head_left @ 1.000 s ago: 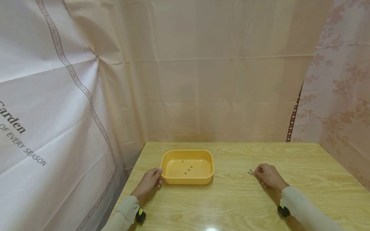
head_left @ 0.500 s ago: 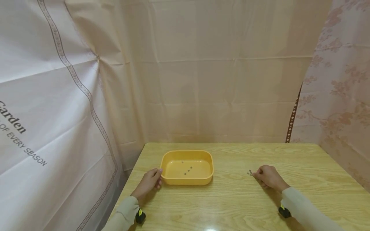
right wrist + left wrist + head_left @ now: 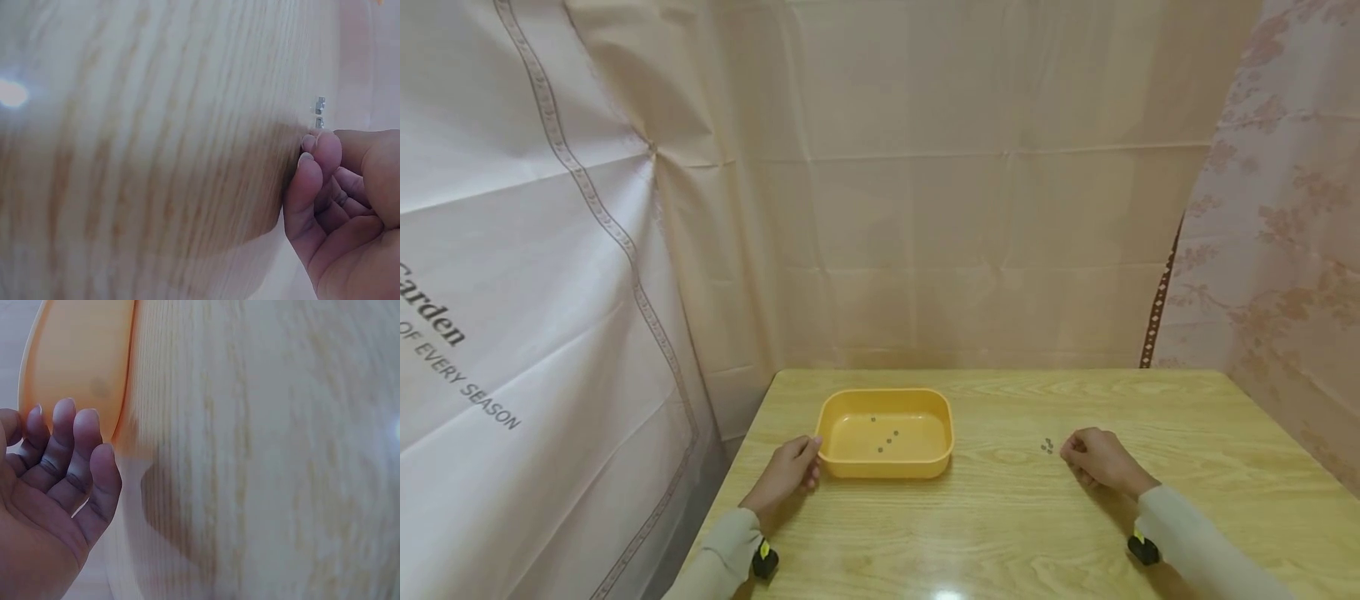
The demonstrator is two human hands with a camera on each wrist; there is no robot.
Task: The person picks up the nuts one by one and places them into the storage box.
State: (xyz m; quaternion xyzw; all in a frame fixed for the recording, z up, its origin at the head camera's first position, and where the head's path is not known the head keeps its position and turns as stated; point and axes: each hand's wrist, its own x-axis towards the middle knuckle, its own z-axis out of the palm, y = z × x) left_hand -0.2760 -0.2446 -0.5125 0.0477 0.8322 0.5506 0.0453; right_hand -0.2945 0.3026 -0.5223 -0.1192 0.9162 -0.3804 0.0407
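Observation:
My left hand (image 3: pixel 784 473) grips the left rim of a yellow plastic tub (image 3: pixel 883 471) with the thumb on the edge. In the left wrist view, its curled fingers (image 3: pixel 87 434) lie against the tub's outer wall. Several small grey metal nuts (image 3: pixel 889 441) lie spread on the tub floor. A small cluster of similar nuts (image 3: pixel 1048 447) sits on the table, just left of my right hand (image 3: pixel 1103 460). Thumb and fingertips of that hand are drawn together close over the table; I cannot tell whether they hold a nut. In the right wrist view, silvery nuts (image 3: pixel 320 106) show just beyond the fingertips.
The wood-grain table (image 3: pixel 1000 533) carries the tub on its left half. Beige cloth (image 3: pixel 970 208) hangs behind the far edge. Printed white cloth (image 3: pixel 550 275) hangs at the left, flowered cloth (image 3: pixel 1292 250) at the right. A dark wrist camera (image 3: pixel 1142 550) sits below the right sleeve.
My right hand has drawn slightly right, away from the nut cluster, leaving a small gap. My left hand and the tub stay in place.

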